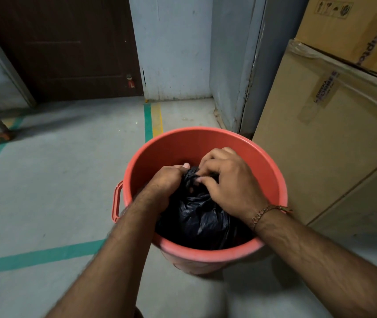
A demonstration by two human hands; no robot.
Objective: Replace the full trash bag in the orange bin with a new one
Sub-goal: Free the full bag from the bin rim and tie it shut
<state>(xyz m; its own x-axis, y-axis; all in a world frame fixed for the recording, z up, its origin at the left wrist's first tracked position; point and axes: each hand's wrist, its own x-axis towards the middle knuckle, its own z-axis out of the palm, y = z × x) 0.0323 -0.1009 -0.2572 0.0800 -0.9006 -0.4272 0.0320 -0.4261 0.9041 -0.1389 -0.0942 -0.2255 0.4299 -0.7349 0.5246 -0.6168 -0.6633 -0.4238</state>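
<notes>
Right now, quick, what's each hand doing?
Left hand: closed, gripping the gathered top of the black trash bag.
Right hand: closed, fingers pinching the same bag top inside the orange bin.

Bin [205,143]: orange plastic, smooth, with a dull satin sheen on the inner wall and rim. Bag [196,216]: thin black plastic film, crinkled, glossy on its folds. Floor [56,180]: grey concrete, matt, slightly scuffed, with flat painted green and yellow lines. Boxes [320,145]: brown corrugated cardboard, matt, sealed with glossy clear tape. Door [68,47]: dark brown wood, matt. Walls [173,47]: pale painted plaster, matt, chipped near the base.
</notes>
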